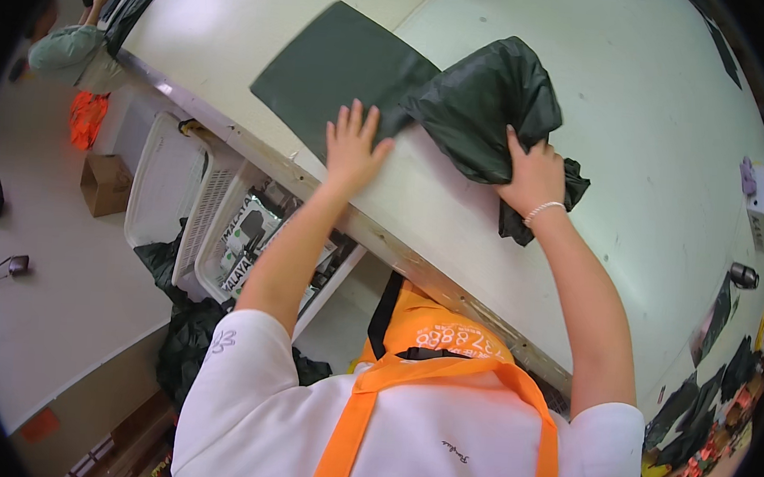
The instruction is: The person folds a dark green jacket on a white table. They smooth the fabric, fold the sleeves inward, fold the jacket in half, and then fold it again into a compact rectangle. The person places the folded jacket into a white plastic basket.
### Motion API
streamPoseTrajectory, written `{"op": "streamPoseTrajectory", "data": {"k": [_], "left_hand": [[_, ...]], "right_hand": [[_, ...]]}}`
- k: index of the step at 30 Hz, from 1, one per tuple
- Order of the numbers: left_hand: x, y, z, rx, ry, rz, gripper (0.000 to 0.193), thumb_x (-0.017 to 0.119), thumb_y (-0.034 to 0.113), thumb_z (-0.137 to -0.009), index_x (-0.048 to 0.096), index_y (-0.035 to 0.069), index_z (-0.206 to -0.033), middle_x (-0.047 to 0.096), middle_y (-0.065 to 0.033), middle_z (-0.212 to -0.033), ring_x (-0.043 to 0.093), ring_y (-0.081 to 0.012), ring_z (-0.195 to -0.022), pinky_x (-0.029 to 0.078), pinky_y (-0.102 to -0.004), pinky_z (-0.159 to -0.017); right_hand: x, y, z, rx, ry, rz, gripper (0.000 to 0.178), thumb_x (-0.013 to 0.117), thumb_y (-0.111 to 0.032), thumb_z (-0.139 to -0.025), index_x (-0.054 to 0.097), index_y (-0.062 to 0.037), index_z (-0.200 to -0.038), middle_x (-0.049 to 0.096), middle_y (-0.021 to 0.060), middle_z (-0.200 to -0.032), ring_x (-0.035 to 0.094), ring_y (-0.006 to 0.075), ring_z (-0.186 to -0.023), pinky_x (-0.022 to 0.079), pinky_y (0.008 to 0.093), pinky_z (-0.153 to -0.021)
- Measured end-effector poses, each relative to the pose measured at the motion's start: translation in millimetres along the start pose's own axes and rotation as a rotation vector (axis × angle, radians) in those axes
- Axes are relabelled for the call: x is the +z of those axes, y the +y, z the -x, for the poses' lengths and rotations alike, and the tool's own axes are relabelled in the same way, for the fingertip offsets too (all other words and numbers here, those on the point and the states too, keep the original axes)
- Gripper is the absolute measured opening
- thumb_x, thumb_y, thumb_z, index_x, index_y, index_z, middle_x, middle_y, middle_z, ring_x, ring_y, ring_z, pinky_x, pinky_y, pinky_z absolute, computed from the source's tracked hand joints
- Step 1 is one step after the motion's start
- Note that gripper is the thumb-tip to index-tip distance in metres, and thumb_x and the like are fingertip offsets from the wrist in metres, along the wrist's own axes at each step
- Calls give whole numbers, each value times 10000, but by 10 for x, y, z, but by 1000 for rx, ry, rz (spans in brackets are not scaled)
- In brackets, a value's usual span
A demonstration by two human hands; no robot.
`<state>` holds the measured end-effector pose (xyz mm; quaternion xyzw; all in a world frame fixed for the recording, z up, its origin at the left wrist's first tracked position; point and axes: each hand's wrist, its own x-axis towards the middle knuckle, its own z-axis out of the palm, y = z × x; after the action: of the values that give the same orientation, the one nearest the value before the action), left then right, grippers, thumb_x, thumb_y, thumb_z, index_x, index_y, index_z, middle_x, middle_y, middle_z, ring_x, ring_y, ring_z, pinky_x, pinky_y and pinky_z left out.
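Note:
A dark green, smooth rectangular sheet or folded piece (337, 73) lies flat on the white table. My left hand (355, 151) rests with fingers spread on its near edge. To the right, a crumpled piece of thin, dark green shiny fabric (478, 103) bulges up from the table, its left side lapping the flat piece's right corner. My right hand (535, 179) grips the bunched fabric near its lower right, where a loose end hangs out below the fingers. Folds hide part of the right fingertips.
White baskets (213, 216) with packaged items stand below the table's near edge (399, 253). A cardboard box (106, 185) and an orange bundle (88, 119) are on the floor at left. Another person (66, 50) works at the far left. A dark cylinder (743, 276) stands at right.

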<state>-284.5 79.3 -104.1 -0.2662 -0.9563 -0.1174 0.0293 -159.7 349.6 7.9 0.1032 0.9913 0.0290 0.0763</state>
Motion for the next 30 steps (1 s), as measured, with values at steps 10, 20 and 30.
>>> {"op": "streamPoseTrajectory", "data": {"k": [10, 20, 30], "left_hand": [[156, 2344, 1195, 276, -93, 416, 447, 653, 224, -770, 542, 133, -1193, 505, -55, -1200, 468, -246, -1084, 371, -387, -880], [317, 2498, 945, 418, 45, 519, 162, 688, 225, -755, 600, 115, -835, 541, -35, -861, 550, -242, -802, 447, -351, -659], [321, 2540, 921, 393, 60, 444, 171, 675, 245, -766, 604, 104, -833, 558, -26, -816, 530, -237, -798, 397, -351, -687]], "right_hand": [[293, 1197, 2763, 713, 132, -1049, 388, 725, -197, -739, 627, 28, -1039, 667, 153, -917, 624, 233, -837, 467, 320, -780], [105, 1089, 4066, 740, 142, -791, 572, 772, -139, -611, 588, 54, -1117, 594, 219, -1020, 578, 346, -943, 468, 371, -842], [131, 1127, 4020, 577, 184, -842, 605, 780, -145, -596, 582, 39, -1137, 597, 208, -1014, 572, 340, -973, 450, 365, -874]]}}
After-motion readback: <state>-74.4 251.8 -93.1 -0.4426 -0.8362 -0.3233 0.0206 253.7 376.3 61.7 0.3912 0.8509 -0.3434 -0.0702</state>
